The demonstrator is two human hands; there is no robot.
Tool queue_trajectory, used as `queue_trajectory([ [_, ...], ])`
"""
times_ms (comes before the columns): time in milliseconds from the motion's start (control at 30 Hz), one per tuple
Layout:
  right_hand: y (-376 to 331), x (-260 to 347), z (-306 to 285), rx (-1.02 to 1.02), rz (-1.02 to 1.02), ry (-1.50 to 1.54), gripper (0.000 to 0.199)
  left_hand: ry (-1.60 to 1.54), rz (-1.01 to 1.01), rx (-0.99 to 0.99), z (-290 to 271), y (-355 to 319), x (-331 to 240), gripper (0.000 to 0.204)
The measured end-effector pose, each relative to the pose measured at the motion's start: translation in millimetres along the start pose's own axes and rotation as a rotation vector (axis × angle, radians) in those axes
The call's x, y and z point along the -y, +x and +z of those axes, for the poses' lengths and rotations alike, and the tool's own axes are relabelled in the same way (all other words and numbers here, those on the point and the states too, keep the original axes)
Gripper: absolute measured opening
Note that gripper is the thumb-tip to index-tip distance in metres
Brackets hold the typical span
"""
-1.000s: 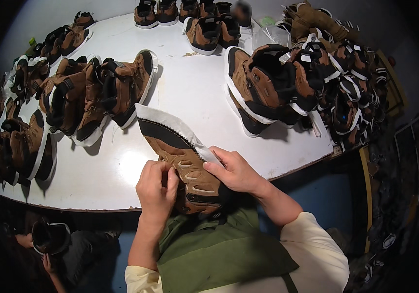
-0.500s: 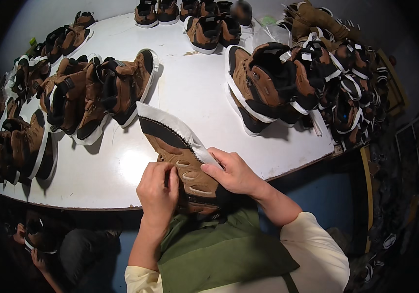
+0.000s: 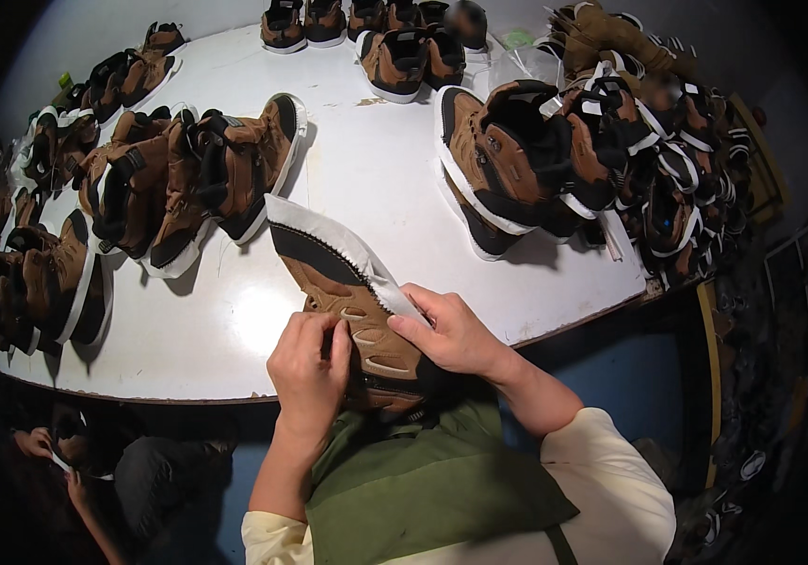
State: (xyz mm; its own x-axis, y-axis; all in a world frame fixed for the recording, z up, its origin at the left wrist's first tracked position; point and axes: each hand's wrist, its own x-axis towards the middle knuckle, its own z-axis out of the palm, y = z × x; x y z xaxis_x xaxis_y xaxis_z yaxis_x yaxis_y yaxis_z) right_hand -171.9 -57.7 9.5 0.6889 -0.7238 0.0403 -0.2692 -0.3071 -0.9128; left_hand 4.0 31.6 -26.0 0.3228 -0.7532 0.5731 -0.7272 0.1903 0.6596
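Observation:
A brown and black high-top shoe (image 3: 333, 282) with a wide white band along its sole edge is tilted over the table's near edge, toe pointing away to the left. My right hand (image 3: 456, 331) grips it along the white band, thumb on the brown side and fingers behind. Against the upper, beside the light-edged oval cutouts, my left hand (image 3: 313, 367) is closed in a pinch. What lies between those fingertips is hidden. The shoe's heel end rests close to my green apron (image 3: 423, 490).
Similar shoes (image 3: 234, 169) stand in a cluster at the left of the white table (image 3: 366, 151). More shoes (image 3: 508, 160) sit stacked at the right beside a large heap, and others line the far edge. Below left, another person's hands (image 3: 41, 443) hold a white-edged item.
My left hand has shifted slightly to the right along the upper, still pinched. The shoe and my right hand stay put. The other person's hands at lower left have moved a little.

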Motion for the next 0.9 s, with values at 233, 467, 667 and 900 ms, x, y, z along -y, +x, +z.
queue_trajectory([
  [233, 4, -8, -1, -0.047, -0.006, 0.067, 0.026, -0.074, -0.082, -0.029, 3, -4, 13, 0.013],
  [467, 7, -16, -10, -0.077, 0.115, 0.223, 0.019, -0.264, -0.259, 0.002, -4, -23, 25, 0.017],
  [667, 11, -44, -8, -0.116, 0.106, 0.288, 0.023, -0.251, -0.311, -0.014, -10, -47, 38, 0.015],
  [900, 16, -54, -8, -0.194, 0.130, 0.429, 0.026, -0.198, -0.233, -0.202, -17, -81, 42, 0.013],
])
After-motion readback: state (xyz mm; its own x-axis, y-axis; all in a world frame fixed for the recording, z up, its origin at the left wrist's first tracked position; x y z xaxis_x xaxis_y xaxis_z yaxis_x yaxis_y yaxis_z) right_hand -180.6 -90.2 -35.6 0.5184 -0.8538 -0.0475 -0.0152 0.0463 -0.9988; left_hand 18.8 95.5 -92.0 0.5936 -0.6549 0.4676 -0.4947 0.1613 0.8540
